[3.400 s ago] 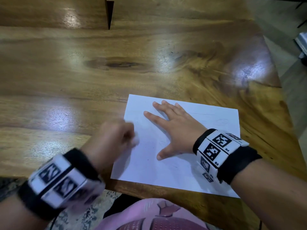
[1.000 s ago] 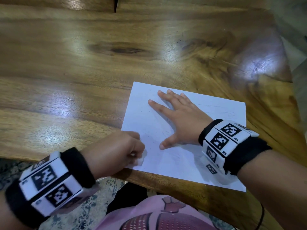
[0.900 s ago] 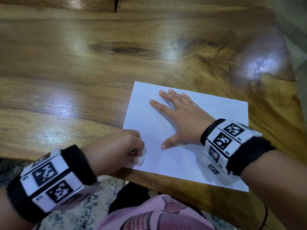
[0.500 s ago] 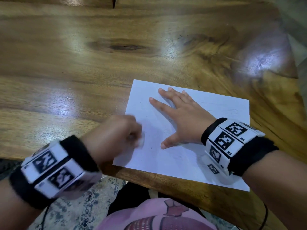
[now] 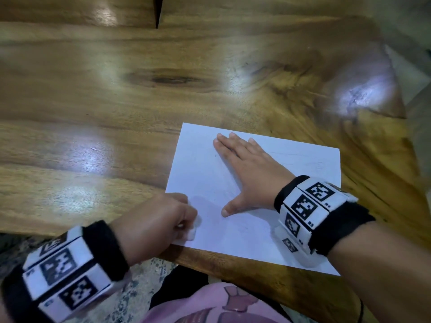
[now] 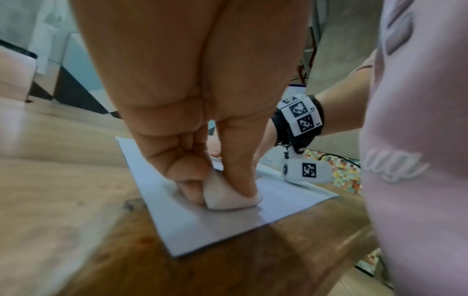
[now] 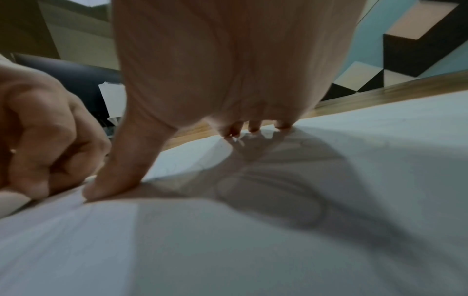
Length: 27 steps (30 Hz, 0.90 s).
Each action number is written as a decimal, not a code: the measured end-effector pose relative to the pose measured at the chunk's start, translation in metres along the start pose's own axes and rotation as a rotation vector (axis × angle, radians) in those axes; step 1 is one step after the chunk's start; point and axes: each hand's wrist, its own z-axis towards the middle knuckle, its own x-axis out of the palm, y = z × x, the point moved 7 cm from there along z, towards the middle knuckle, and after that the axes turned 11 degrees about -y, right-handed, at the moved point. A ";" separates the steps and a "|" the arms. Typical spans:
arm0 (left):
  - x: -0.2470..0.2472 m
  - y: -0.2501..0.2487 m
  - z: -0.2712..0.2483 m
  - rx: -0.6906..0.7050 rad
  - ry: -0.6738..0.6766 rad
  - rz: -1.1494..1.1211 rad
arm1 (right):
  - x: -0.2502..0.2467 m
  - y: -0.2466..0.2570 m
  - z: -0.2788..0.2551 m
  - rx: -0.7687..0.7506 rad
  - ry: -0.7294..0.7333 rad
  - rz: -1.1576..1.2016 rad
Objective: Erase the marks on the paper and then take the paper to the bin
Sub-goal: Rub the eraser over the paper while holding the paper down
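Observation:
A white sheet of paper (image 5: 291, 220) lies on the wooden table (image 5: 116, 113) near its front edge, with faint pencil marks toward its right side. My right hand (image 5: 245, 169) lies flat on the paper (image 7: 278, 240), fingers straight and thumb spread, pressing it down. Near the sheet's front left corner, my left hand (image 5: 161, 222) pinches a small white eraser (image 5: 193, 232) and holds it against the paper. In the left wrist view the eraser (image 6: 228, 196) sits between thumb and forefinger, its lower end touching the paper (image 6: 228, 226).
The table's front edge (image 5: 256, 269) runs just below the paper, and a pink garment (image 5: 210, 306) shows under it. A dark gap (image 5: 158, 12) splits the table at the far side. Bare floor lies past the table's right edge. No bin is in view.
My left hand with the eraser has slid back toward the paper's front left corner after a stroke away from me. The right hand has stayed flat, its forefinger now closed up against the others.

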 end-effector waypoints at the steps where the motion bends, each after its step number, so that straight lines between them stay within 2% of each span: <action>1: 0.000 0.001 0.001 -0.011 0.000 0.005 | -0.001 -0.002 -0.002 0.016 0.000 0.010; 6: -0.002 -0.002 0.003 -0.058 0.057 0.030 | -0.006 -0.017 -0.015 0.093 -0.021 0.070; 8: -0.009 -0.004 0.016 -0.078 0.115 0.076 | -0.005 -0.018 -0.016 0.091 -0.018 0.083; 9: -0.019 -0.004 0.027 -0.099 0.102 0.087 | -0.004 -0.018 -0.016 0.089 -0.020 0.088; 13: -0.075 -0.002 0.090 -0.173 -0.210 0.076 | -0.004 -0.018 -0.016 0.088 -0.023 0.091; 17: -0.088 -0.003 0.128 -0.189 -0.338 0.075 | -0.006 -0.017 -0.016 0.091 -0.026 0.095; 20: -0.083 -0.004 0.125 -0.193 -0.400 0.059 | -0.006 -0.018 -0.016 0.088 -0.032 0.095; 22: -0.072 -0.007 0.108 -0.154 -0.371 0.058 | -0.006 -0.017 -0.016 0.086 -0.032 0.091; 25: -0.045 -0.010 0.085 -0.101 -0.149 0.070 | -0.006 -0.019 -0.016 0.090 -0.045 0.087; 27: -0.047 -0.008 0.087 -0.116 -0.143 0.066 | -0.005 -0.019 -0.016 0.087 -0.050 0.076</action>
